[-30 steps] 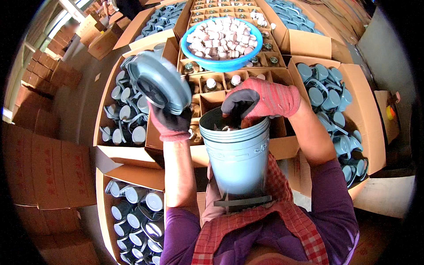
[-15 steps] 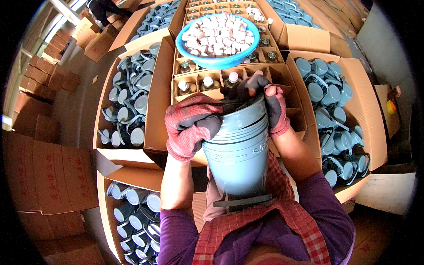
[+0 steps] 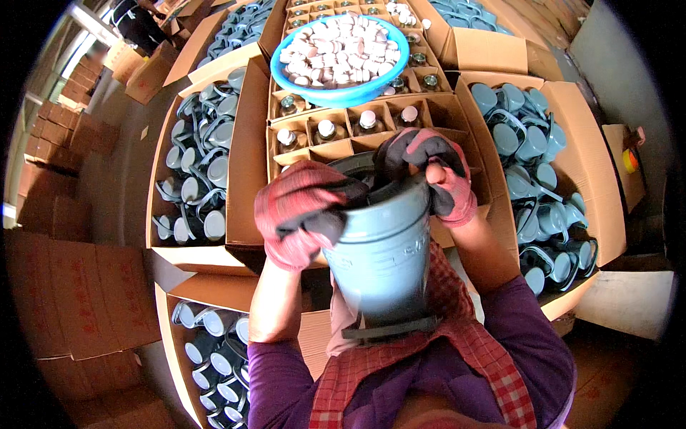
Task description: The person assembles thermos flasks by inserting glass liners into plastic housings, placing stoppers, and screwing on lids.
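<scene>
A blue-grey plastic bucket [image 3: 379, 268] stands in front of my body, its mouth tilted away from me. My left hand [image 3: 299, 207], in a red and black glove, is closed on the left side of its rim. My right hand [image 3: 432, 171], gloved alike with a bare fingertip showing, curls over the right side of the rim. Something dark shows at the mouth between my hands; I cannot make out what it is. A dark grey strip, like a handle, crosses below the bucket by my red checked apron [image 3: 357, 372].
Ahead stands a divided carton [image 3: 321, 151] of bottles with white caps. A blue basin [image 3: 343, 96] full of caps sits beyond it. Cartons of blue-grey buckets stand left [image 3: 232, 243] and right [image 3: 607, 207]. Brown boxes [image 3: 86, 293] are stacked far left; another person [image 3: 136, 25] stands behind.
Both hands have shifted on the bucket's rim, the right one now bent further over the mouth. The whole view has shifted slightly. A white-capped bottle beyond my right hand is now uncovered.
</scene>
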`<control>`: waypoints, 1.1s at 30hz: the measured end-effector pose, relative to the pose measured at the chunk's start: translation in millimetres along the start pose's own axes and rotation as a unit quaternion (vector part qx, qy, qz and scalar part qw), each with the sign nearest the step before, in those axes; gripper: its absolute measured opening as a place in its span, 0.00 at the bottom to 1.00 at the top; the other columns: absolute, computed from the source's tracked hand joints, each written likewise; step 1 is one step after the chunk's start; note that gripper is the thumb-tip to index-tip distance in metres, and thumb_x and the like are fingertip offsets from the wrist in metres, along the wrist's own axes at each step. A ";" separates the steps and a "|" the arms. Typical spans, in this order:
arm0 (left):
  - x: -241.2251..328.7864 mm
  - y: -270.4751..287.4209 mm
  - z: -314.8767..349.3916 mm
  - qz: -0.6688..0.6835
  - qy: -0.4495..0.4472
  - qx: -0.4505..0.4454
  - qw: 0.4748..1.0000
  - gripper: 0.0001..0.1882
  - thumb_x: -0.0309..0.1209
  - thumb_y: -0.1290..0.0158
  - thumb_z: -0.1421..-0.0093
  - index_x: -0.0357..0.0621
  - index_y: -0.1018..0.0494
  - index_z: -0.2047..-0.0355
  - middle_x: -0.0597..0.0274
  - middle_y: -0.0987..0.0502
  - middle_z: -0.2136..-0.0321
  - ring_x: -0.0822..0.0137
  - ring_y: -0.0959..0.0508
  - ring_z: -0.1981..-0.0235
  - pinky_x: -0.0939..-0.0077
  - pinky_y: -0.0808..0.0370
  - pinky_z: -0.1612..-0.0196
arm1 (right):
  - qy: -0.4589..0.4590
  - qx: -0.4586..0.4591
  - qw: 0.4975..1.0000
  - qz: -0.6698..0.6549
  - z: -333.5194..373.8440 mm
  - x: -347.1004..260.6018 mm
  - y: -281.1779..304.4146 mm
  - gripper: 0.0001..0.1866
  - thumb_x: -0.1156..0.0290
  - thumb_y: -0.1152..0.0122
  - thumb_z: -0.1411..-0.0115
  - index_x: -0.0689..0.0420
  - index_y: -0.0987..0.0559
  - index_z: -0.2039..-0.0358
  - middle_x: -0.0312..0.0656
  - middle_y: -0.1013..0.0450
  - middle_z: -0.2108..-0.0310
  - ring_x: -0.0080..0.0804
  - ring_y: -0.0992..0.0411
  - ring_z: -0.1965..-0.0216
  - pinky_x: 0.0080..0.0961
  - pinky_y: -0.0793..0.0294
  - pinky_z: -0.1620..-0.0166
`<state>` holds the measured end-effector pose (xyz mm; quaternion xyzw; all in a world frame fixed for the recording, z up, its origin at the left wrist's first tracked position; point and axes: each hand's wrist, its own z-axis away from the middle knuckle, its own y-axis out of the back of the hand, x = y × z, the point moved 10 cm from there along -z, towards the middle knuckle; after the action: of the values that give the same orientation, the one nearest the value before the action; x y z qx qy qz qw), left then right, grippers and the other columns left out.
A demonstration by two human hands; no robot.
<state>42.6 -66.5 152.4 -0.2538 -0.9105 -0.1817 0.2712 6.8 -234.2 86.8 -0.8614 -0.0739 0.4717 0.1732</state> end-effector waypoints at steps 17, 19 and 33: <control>-38.2 28.4 33.2 0.034 0.200 0.016 0.979 0.29 0.52 0.48 0.51 0.30 0.28 0.72 0.48 0.24 0.68 0.54 0.24 0.64 0.68 0.28 0.60 | 0.071 -0.172 0.937 0.295 0.2 -29.6 -25.3 0.43 0.33 0.71 0.44 0.65 0.26 0.59 0.48 0.27 0.60 0.34 0.32 0.54 0.35 0.37 0.49; -31.2 14.3 12.8 0.106 0.209 -0.024 0.972 0.33 0.57 0.48 0.53 0.30 0.27 0.71 0.48 0.24 0.69 0.56 0.24 0.62 0.68 0.29 0.60 | 0.060 -0.129 0.970 0.196 -4.4 -14.6 -4.9 0.44 0.32 0.67 0.46 0.65 0.27 0.57 0.46 0.26 0.62 0.34 0.31 0.55 0.34 0.36 0.49; 30.9 -66.4 -34.2 -0.323 0.003 -0.159 0.933 0.21 0.44 0.42 0.55 0.41 0.26 0.68 0.52 0.26 0.73 0.52 0.27 0.69 0.62 0.29 0.65 | -0.167 -0.057 0.932 -0.317 -0.4 79.4 2.5 0.47 0.32 0.60 0.49 0.63 0.41 0.43 0.47 0.38 0.46 0.41 0.38 0.47 0.36 0.43 0.42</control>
<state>-3.3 -124.8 184.6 0.0145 -0.9017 -0.4026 0.1567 50.3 -213.5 23.6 -0.7106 -0.3977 0.5241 0.2494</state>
